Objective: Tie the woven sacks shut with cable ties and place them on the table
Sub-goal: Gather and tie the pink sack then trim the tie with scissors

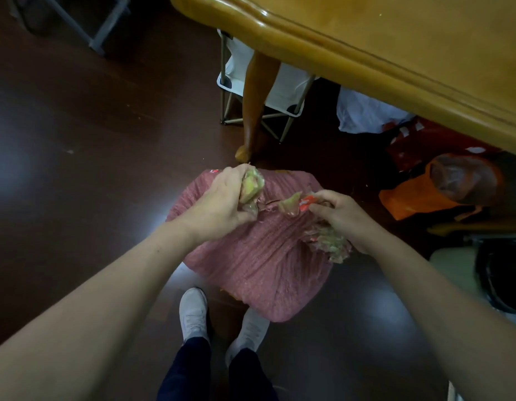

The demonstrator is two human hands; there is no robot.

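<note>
While the pink sack sits on the floor, our left grip and right grip each hold its bunched top.

Dim overall: the dark floor loses its detail well to the left of the left hand. Pale glare patches (bluish-white, soft-edged) lie on the floor just below that hand's wrist and far to its left. The glossy bench above the right hand is the brightest area, with a highlight along its rim and deep shadow beneath. Both hands and the sack they grip are slightly blurred. Wide-angle distortion stretches the forearms toward the lower corners.
</note>
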